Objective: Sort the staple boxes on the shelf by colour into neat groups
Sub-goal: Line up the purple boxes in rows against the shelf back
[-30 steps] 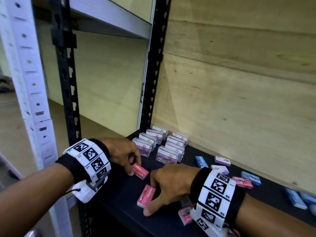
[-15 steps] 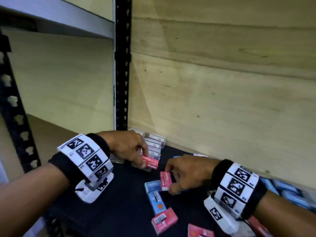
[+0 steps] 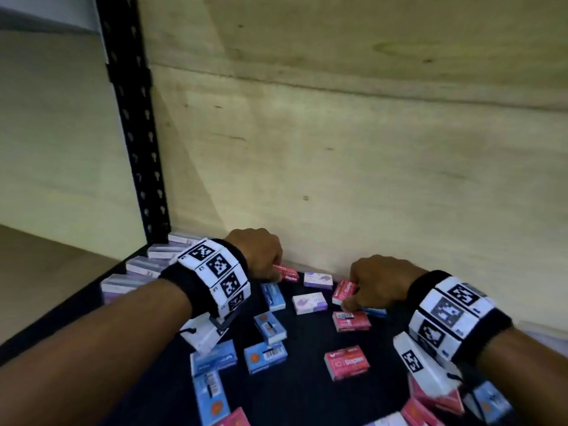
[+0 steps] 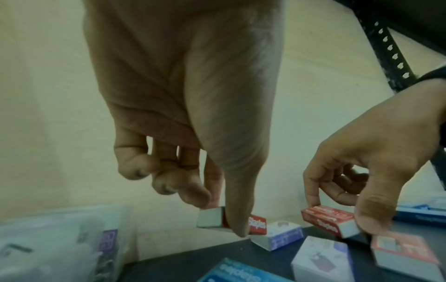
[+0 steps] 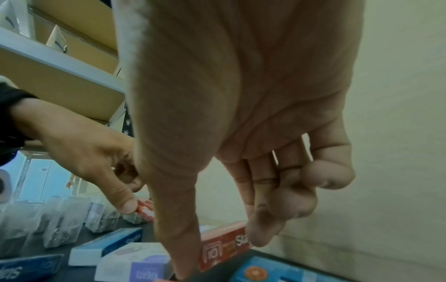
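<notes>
My left hand (image 3: 270, 269) pinches a red staple box (image 3: 287, 273) between thumb and fingers near the back wall; the left wrist view shows that red box (image 4: 255, 225) under the thumb. My right hand (image 3: 356, 295) pinches a second red staple box (image 3: 343, 291), also seen as the red box (image 5: 224, 246) in the right wrist view. Loose on the black shelf (image 3: 307, 392) lie blue boxes (image 3: 266, 358), red boxes (image 3: 347, 362) and purple-white boxes (image 3: 309, 302). A neat group of purple boxes (image 3: 144, 265) stands at the left, partly hidden by my left wrist.
A wooden back wall (image 3: 368, 164) closes the shelf behind the boxes. A black perforated upright (image 3: 135, 124) stands at the back left corner. More red and blue boxes (image 3: 430, 407) lie under my right wrist at the front right.
Both hands have carried their red boxes back and to the right, towards the wall. The view has swung right, bringing more scattered blue and red boxes into sight.
</notes>
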A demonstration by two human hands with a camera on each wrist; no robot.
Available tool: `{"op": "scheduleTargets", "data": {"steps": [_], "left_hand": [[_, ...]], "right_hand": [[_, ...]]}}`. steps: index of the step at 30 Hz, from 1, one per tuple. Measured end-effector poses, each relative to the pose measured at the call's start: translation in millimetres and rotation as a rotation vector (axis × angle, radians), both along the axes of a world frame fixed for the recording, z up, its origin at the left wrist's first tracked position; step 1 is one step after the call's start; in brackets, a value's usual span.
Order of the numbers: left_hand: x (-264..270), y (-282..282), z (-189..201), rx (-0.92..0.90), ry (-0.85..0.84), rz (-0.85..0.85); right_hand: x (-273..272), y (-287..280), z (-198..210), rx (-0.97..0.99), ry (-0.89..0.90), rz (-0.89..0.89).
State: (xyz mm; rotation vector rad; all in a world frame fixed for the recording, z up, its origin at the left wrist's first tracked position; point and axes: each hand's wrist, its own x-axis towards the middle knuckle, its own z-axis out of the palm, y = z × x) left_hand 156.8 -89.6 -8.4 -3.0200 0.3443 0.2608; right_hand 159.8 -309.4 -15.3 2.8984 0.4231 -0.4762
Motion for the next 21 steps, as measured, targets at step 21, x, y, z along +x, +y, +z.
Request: {"op": "scheduleTargets", "data": {"steps": [21], "left_hand": [[-10.4, -41.0, -2.7, 0.027, 0.08, -0.104]], "right_hand": [[0.8, -25.3, 2.6, 0.001, 0.001, -0.026]]}}
